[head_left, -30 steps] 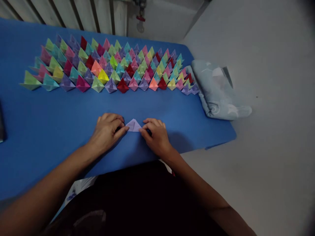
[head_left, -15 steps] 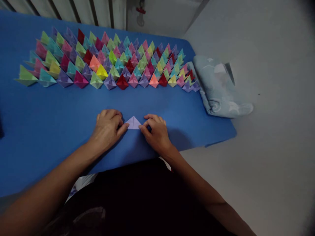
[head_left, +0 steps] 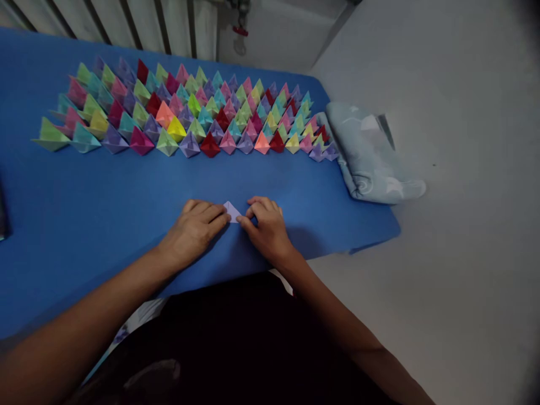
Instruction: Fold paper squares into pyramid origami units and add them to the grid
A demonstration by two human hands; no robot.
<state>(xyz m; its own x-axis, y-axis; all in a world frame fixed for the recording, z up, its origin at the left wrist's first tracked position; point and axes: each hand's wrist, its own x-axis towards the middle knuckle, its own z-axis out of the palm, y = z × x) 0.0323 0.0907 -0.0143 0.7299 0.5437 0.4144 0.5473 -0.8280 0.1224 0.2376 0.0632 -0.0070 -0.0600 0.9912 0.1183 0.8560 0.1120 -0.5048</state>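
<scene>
A small pale lilac piece of paper (head_left: 232,211), folded into a triangle with a crease down its middle, lies on the blue table surface (head_left: 105,208). My left hand (head_left: 196,228) covers its left part, fingers together over the upper edge and thumb along the lower one. At the right corner, my right hand (head_left: 266,225) holds the paper with thumb and curled fingers. What lies under the left fingertips is hidden.
Beyond my hands, many folded paper boats (head_left: 189,143) in several colours stand in close rows. To their right lies a folded grey-blue cloth (head_left: 367,157) near the table's end. A white radiator (head_left: 126,25) and a pale wall (head_left: 464,169) border the table.
My left hand has slid right, from the paper's left corner onto its left half, its fingers now straighter. The right hand keeps its hold. The camera view has shifted slightly.
</scene>
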